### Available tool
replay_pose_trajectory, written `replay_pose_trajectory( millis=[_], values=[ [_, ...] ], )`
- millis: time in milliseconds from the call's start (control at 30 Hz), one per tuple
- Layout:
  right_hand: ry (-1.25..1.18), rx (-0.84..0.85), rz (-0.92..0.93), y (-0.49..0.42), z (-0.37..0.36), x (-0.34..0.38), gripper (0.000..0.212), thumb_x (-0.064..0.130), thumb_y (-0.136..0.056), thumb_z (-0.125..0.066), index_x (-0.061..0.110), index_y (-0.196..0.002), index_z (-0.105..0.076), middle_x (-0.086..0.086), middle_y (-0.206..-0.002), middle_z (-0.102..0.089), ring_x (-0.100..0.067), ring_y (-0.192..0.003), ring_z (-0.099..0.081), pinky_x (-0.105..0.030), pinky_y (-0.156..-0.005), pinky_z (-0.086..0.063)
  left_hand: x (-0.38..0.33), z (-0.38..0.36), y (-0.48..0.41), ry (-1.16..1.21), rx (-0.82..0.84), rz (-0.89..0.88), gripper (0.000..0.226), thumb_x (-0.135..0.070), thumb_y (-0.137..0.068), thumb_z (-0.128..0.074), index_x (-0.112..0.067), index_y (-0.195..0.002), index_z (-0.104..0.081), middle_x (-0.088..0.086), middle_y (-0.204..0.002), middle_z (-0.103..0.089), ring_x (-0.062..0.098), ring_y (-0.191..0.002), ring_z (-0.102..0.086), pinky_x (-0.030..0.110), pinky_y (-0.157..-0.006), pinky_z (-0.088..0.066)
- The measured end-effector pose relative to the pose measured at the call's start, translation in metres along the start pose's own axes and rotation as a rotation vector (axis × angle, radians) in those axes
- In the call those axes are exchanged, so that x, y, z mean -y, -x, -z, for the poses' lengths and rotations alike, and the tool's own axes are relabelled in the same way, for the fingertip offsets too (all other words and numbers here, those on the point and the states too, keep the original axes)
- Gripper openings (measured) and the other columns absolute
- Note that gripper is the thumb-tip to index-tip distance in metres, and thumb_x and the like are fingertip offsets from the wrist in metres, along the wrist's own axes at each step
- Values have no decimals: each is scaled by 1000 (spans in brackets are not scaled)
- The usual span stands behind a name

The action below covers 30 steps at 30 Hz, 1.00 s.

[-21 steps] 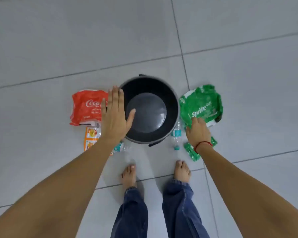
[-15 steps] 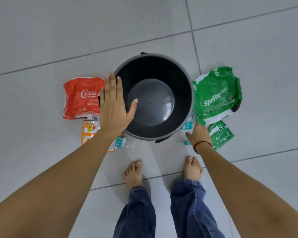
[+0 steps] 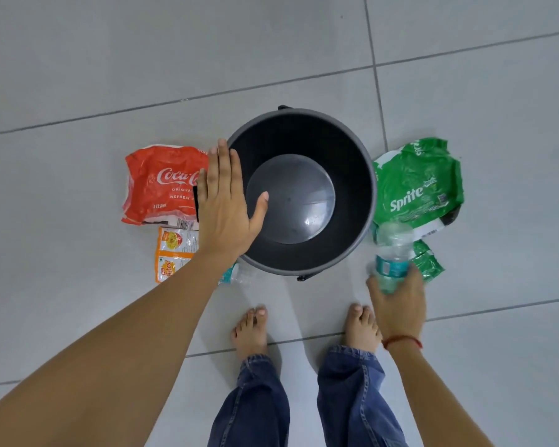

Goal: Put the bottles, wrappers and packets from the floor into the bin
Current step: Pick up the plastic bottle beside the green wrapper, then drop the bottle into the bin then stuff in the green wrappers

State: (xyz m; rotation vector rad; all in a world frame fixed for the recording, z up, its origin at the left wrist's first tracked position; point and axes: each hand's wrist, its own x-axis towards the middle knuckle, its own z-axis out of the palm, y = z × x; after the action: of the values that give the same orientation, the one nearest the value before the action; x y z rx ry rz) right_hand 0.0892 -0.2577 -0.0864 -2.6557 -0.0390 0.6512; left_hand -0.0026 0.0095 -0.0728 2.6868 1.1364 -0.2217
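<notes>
A dark grey round bin (image 3: 367, 201) stands on the tiled floor with nothing visible inside. My right hand (image 3: 399, 304) grips a clear water bottle with a teal label (image 3: 392, 253), lifted just right of the bin. My left hand (image 3: 225, 208) is flat and open over the bin's left rim. A red Coca-Cola wrapper (image 3: 160, 185) and an orange snack packet (image 3: 171, 253) lie left of the bin. A second clear bottle (image 3: 238, 275) lies by my left forearm, partly hidden. To the right of the bin lie a green Sprite wrapper (image 3: 420, 185) and a small green packet (image 3: 428, 262).
My bare feet (image 3: 250, 330) and jeans legs stand just in front of the bin. Grey floor tiles with dark grout lines (image 3: 378, 79) stretch all around.
My right hand has taken hold of the water bottle beside the bin and lifted it off the floor. My left hand stays over the bin's left rim.
</notes>
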Motion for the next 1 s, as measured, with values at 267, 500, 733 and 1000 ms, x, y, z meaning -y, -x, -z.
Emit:
replay_pose_trajectory(
  millis=[267, 500, 733, 1000],
  values=[
    [-219, 57, 386, 9, 20, 134, 43, 30, -80, -72, 8, -112, -53, -5, -98, -58, -17, -84, -57, -28, -69, -51, 0, 2, 0, 8, 10, -2, 76, -53, -94, -20, -4, -151, -7, 16, -161, -3, 30, -149, -1, 46, -120, -7],
    [130, 6, 548, -28, -3, 165, 63, 32, -92, -57, 0, -141, -32, -20, -131, -49, -32, -117, -49, -37, -92, -45, -3, 1, 1, 24, -7, 9, 73, -48, -95, -22, -5, -151, -8, 16, -161, -3, 30, -149, -1, 47, -121, -7],
    [253, -19, 177, -139, 2, 77, 84, 38, -85, -64, 8, -149, -19, -26, -151, -22, -40, -135, -27, -54, -103, -38, -3, -3, 0, 13, -58, 3, 70, -45, -96, -28, -4, -151, -13, 18, -161, -7, 32, -149, -5, 47, -120, -10],
    [452, 250, 160, -165, -71, 24, 67, 19, -93, -52, 12, -149, -16, -28, -131, -46, -43, -106, -55, -48, -79, -48, -2, -4, 0, 32, -92, -15, 64, -35, -96, -32, -4, -150, -19, 20, -160, -8, 33, -148, -7, 48, -119, -13]
  ],
)
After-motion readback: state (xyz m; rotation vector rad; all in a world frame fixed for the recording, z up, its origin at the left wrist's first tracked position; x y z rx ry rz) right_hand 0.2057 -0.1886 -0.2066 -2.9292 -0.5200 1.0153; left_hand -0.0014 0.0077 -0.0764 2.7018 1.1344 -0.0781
